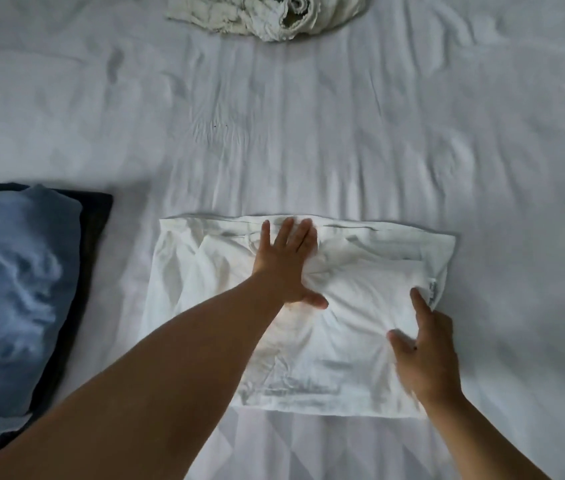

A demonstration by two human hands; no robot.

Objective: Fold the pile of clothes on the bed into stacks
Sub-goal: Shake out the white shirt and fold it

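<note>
- The bed (343,133), under a wrinkled white sheet, fills the head view.
- A folded stack of blue denim (14,289) lies at the left edge, on top of a darker garment, well apart from the unfolded clothes.
- A white garment (353,341), folded to a rough rectangle, lies on the sheet near the front, just right of the denim.
- A crumpled off-white pile of clothes (267,15) sits at the far edge, partly out of view.
- The left hand (284,265) presses flat on the white garment near its far edge, fingers straight and spread, holding nothing.
- The right hand (426,355) rests on the garment's right side, forefinger pointing at the edge; it looks loosely spread, though blur makes any pinch of the cloth hard to rule out.
</note>
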